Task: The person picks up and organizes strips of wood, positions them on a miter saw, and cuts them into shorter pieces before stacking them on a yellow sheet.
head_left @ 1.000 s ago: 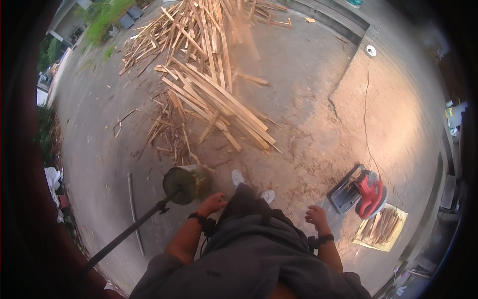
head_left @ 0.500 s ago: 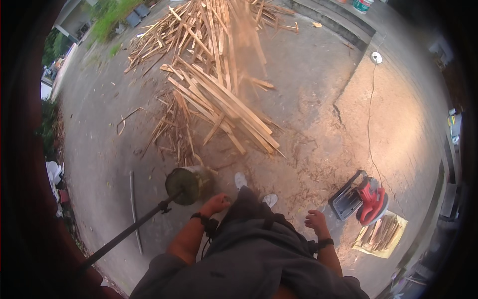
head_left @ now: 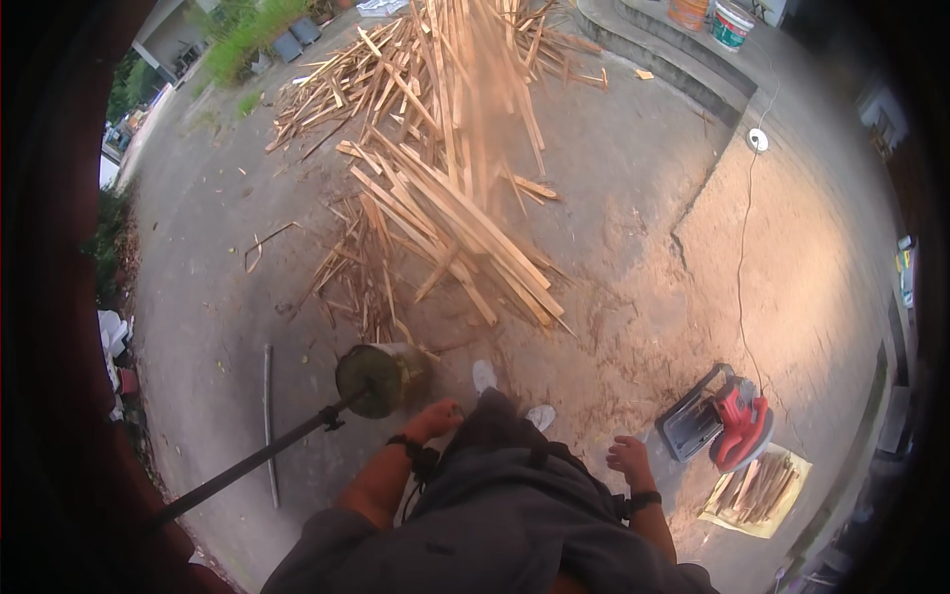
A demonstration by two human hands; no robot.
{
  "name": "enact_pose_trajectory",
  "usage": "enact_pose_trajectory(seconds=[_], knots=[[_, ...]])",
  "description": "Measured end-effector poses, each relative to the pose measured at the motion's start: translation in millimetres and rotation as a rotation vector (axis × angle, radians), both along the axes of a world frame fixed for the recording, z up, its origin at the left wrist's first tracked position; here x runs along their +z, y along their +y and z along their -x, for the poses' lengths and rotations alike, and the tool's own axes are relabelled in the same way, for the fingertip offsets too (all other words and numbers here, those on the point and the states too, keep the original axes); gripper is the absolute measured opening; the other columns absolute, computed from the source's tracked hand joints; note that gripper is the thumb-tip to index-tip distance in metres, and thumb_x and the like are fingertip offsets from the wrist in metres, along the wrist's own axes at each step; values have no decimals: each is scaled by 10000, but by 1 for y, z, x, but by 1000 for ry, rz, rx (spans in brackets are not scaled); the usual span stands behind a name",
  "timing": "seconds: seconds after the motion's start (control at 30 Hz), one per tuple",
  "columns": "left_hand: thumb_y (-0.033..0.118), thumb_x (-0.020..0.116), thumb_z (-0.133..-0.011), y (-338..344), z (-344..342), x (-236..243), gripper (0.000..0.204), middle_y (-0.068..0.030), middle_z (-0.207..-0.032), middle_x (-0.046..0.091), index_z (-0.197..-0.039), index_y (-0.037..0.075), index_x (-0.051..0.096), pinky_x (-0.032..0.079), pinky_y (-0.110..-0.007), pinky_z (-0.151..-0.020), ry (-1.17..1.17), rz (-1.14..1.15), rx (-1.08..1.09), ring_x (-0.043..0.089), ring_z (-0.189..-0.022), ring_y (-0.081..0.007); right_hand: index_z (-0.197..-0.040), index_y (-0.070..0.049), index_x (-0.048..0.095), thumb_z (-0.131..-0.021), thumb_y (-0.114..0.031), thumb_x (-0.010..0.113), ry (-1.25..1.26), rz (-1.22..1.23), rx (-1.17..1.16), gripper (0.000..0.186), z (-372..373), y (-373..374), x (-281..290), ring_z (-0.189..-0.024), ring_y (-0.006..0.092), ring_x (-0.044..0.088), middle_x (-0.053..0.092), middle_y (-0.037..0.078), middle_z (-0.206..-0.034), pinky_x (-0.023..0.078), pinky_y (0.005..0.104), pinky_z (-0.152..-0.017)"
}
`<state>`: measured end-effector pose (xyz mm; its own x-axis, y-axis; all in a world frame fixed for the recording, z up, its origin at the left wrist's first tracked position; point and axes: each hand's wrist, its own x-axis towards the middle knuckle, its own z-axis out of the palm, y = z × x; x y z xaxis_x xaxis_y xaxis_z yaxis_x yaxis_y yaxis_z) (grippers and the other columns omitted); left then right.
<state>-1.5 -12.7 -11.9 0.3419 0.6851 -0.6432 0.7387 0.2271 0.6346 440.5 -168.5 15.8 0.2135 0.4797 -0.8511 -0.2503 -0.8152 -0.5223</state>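
My left hand (head_left: 433, 420) hangs in front of my left hip, fingers loosely curled in, with nothing visible in it. It is nearest to a round, drum-like base (head_left: 372, 382), from which a dark pole (head_left: 259, 455) slants to the lower left; I see a gap between hand and drum. On the other side, my right hand (head_left: 629, 457) is held out by my hip, empty, its fingers bent but apart. Right of it a red and black cut-off saw (head_left: 737, 426) stands on the ground. Beside the saw, short wood pieces (head_left: 760, 487) lie on a yellowish sack (head_left: 785, 516).
Long wooden strips (head_left: 465, 228) are heaped ahead of me and reach far back. A thin rod (head_left: 269, 426) lies at left. A cord (head_left: 744, 267) runs from the saw to a white round thing (head_left: 758, 140). Concrete steps (head_left: 683, 84) and buckets (head_left: 732, 26) are at the far right.
The view has tilted, so the ground things sit slightly lower and to the right. My right hand's fingers are more bent than before. Neither hand has picked anything up.
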Motion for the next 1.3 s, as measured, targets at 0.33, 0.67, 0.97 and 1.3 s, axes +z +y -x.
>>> enact_pose_trajectory(seconds=[0.33,0.67,0.97,1.3], knots=[[302,673,-811,4,-7,3,509,-182,-966,635,-1199,12,518,494,-375,-765,19,-31,-80,622,-882,-286,-1123,42,557,-760,-13,597,-17,1,-86,369,2,2,2,-623,219,649,626,139,-798,539,313,-517],[287,668,-825,9,-10,-6,509,-189,-1000,639,-1215,3,506,493,-370,-774,15,61,-49,621,-921,-278,-1155,48,534,-761,-36,606,-24,18,-78,409,2,-2,-1,-640,245,636,617,136,-817,553,346,-572],[294,677,-819,11,-9,-10,507,-193,-990,640,-1203,5,517,491,-373,-782,-3,1,-75,624,-914,-279,-1119,43,562,-763,-7,583,-24,-1,-96,361,2,-2,-8,-623,225,646,626,148,-796,537,315,-510],[312,678,-814,15,-4,-18,511,-176,-940,633,-1193,7,524,492,-365,-757,38,-55,-104,617,-872,-261,-1127,52,555,-755,-4,588,-40,-6,-75,377,1,12,-5,-639,242,653,631,160,-813,550,331,-532]])
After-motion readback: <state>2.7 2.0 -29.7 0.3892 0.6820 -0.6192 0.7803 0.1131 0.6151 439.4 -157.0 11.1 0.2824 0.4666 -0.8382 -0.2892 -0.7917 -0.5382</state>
